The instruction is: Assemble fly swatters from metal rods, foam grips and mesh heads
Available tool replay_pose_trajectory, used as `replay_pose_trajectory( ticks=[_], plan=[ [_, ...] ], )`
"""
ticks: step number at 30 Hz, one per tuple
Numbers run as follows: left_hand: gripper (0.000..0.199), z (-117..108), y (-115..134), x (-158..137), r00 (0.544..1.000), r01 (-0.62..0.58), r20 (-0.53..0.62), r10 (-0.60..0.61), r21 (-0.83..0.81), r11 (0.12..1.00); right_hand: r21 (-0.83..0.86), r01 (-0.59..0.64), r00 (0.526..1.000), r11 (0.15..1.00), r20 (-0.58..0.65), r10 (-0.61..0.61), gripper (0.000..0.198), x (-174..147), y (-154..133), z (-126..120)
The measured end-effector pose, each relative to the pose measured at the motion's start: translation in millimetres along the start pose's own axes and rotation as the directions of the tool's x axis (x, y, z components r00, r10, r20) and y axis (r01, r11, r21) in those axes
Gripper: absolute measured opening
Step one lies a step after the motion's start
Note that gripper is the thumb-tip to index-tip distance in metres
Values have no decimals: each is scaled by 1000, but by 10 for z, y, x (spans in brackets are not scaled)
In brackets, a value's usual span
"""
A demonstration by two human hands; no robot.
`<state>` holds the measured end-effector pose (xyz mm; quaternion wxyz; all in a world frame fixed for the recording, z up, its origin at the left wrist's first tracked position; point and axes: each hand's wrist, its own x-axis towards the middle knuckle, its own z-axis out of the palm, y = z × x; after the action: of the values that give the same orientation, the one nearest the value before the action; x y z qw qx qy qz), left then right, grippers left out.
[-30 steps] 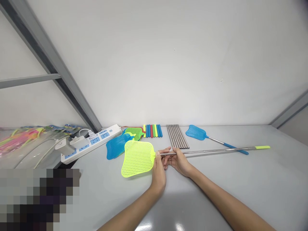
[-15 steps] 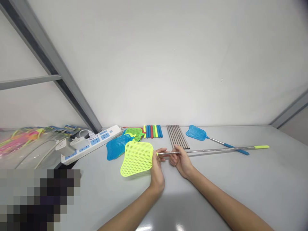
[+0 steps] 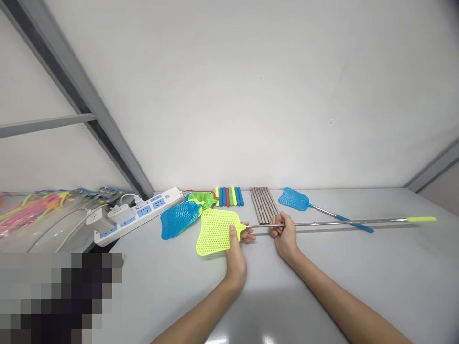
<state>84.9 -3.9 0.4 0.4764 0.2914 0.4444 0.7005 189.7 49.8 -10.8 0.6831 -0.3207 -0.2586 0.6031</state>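
Observation:
A yellow fly swatter point(image 3: 217, 231) with a perforated head and a long extended metal rod is held level above the table. My left hand point(image 3: 236, 253) grips it where the head meets the rod, thumb on top. Farther right, my right hand point(image 3: 285, 235) pinches the rod with closed fingers. The rod's far end carries a yellow grip point(image 3: 422, 219). Behind it lies a blue fly swatter point(image 3: 296, 199), its blue handle crossed by the yellow swatter's rod. Just past my right hand is a row of metal rods point(image 3: 263, 203).
Loose swatter heads point(image 3: 181, 217) in blue, yellow, green and red overlap at the left. Beside them several coloured grips point(image 3: 229, 197) lie in a row. A white power strip point(image 3: 139, 215) with plugs and plastic-wrapped items point(image 3: 39, 210) are farther left. A wall point(image 3: 258, 95) rises behind.
The yellow swatter has shifted to the right, its grip end reaching farther out. My right hand has moved right along with the rod, widening the gap between my hands.

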Motion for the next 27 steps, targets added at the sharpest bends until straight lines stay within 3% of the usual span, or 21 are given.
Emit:
replay_pose_trajectory(
  ticks=[10,21,27],
  plan=[
    [32,-28,-8,11,996,-61,-60,60,-18,998,20,-159,966,987,209,152,41,-36,9,-4],
    [33,-41,3,7,997,-49,-55,50,16,999,-89,-167,911,982,367,188,44,-112,-7,22],
    [31,-30,15,-12,999,-33,-28,33,2,999,-171,-204,855,964,449,261,46,-141,-12,27]
  ],
)
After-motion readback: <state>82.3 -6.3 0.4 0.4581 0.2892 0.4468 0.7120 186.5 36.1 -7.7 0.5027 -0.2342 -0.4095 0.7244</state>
